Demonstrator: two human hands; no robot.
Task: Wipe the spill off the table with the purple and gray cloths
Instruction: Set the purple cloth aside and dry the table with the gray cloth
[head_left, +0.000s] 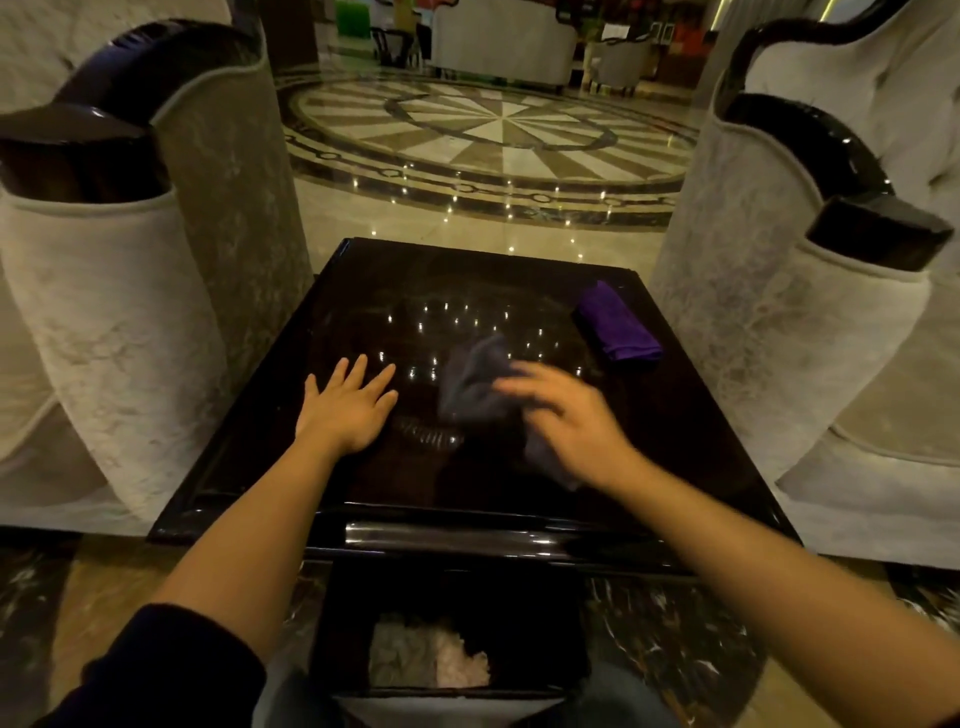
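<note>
A glossy black square table (270, 415) fills the middle of the view. My right hand (566, 421) is motion-blurred and holds the gray cloth (472, 379) against the tabletop, the cloth spreading out to the left of my fingers. My left hand (348, 405) lies flat on the table with its fingers spread, just left of the gray cloth and not touching it. The purple cloth (615, 327) sits folded near the far right corner of the table, away from both hands. No spill can be made out on the dark reflective surface.
Pale upholstered armchairs with dark wooden arms flank the table, one on the left (119, 322) and one on the right (810, 332). A black bin (452, 639) with crumpled paper inside stands on the floor below the table's near edge. Patterned marble floor (498, 135) lies beyond.
</note>
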